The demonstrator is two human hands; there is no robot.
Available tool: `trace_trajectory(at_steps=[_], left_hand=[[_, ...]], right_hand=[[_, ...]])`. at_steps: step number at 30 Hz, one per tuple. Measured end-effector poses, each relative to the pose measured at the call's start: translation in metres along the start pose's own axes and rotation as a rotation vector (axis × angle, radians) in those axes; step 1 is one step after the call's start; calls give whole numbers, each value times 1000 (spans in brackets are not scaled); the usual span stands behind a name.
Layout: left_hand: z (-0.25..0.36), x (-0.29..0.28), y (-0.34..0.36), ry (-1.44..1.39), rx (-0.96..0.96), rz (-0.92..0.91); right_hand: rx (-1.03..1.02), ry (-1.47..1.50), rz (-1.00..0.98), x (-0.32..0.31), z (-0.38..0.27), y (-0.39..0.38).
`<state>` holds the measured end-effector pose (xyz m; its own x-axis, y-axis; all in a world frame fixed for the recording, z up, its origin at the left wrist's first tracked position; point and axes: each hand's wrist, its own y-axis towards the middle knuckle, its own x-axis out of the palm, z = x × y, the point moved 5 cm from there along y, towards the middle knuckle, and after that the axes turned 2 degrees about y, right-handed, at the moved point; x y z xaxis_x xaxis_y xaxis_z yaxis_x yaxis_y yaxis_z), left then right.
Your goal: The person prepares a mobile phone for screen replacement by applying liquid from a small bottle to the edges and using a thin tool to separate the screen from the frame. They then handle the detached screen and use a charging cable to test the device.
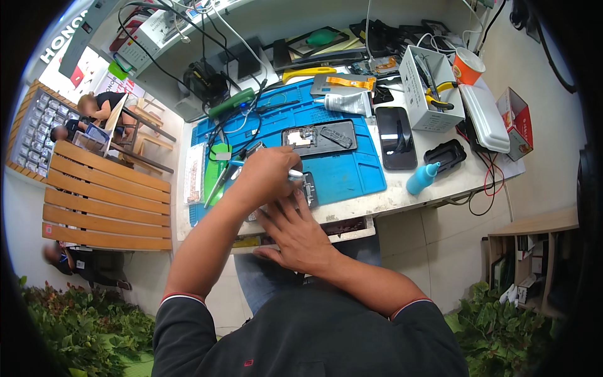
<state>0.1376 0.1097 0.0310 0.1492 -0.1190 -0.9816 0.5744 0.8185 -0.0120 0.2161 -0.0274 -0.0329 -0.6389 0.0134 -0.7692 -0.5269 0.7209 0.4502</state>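
Lettering: a sign at upper left bore large pale capitals; print on the white tube was too small to read. Left hand: fingers closed around a slim tool, its pale rounded end protruding; exact pinch hidden. Right hand: laid flat, fingers spread, fingertips at the small dark device, which lay at the near edge of the blue mat, partly covered by the hands. Mat surface matte, rubbery-looking, with molded compartments. Beyond the device: a rectangular opened phone, internals exposed. Right of mat: glossy black phone, rounded corners; light-blue bottle, tapered nozzle.
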Motion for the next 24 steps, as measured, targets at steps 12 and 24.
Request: trace_trajectory(at_steps=[12, 24], left_hand=[[-4, 9, -8, 47, 94, 11], [-13, 7, -15, -50, 70, 28]], right_hand=[[-6, -22, 18, -2, -1, 1], [-15, -57, -9, -2, -1, 3]])
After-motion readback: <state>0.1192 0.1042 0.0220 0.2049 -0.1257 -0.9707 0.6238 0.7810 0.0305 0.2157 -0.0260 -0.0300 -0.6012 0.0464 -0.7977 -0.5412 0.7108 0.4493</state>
